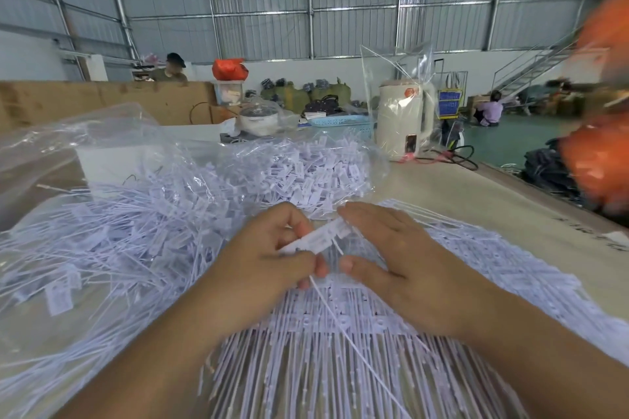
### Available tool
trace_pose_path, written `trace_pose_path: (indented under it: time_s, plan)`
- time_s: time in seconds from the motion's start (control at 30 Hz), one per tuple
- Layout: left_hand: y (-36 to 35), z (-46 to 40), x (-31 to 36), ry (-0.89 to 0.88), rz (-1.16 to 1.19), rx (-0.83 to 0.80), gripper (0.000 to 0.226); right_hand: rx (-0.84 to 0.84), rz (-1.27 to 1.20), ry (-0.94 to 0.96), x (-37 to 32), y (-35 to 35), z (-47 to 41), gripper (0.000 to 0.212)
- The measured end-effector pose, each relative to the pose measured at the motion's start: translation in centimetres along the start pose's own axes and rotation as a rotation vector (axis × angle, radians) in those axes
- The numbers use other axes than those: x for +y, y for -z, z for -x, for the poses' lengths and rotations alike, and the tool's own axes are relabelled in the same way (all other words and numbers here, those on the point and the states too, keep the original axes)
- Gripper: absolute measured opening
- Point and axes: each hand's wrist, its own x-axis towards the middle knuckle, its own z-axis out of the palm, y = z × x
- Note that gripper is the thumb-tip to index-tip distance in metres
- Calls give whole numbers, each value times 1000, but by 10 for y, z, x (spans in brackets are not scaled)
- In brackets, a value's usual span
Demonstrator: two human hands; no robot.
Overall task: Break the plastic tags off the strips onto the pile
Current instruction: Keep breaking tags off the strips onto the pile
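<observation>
While the strips (340, 367) lie fanned under both wrists, the left hand (272, 265) pinches a white tag (316, 240) with curled fingers; the right hand (391, 265) rests flat-fingered, touching its far end. Beyond and left of both hands spreads the pile (136, 231), on the counter (476, 194).

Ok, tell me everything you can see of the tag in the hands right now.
The tag is a small flat white plastic rectangle, tilted up to the right, with a thin tail curving down toward the viewer. The left hand pinches its lower end; the right hand touches its upper end. It hangs above the strips.
</observation>
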Motion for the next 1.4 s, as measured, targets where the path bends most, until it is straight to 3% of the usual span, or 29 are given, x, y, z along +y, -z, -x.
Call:
trace_pose_path:
  time_s: [0.17,0.27,0.43,0.67,0.77,1.0,1.2,1.4]
  plan:
    - [5,0,10,45,523,-2,15,163,-250,68,-3,4,3,55]
    - [1,-1,12,94,634,18,19,248,-117,87,2,11,2,46]
    - [-6,-3,8,165,638,88,3,477,173,99,-5,18,-1,35]
    - [-2,-6,3,253,516,164,10,705,462,203,-26,18,2,30]
    - [5,-6,7,294,640,161,11,681,449,217,-29,21,2,26]
    - [14,-6,13,329,1128,93,18,450,202,194,-18,33,2,40]
    - [10,-7,8,354,1114,107,36,459,313,97,5,29,-1,44]
    - [7,-6,5,367,969,199,23,509,326,109,1,23,-3,47]
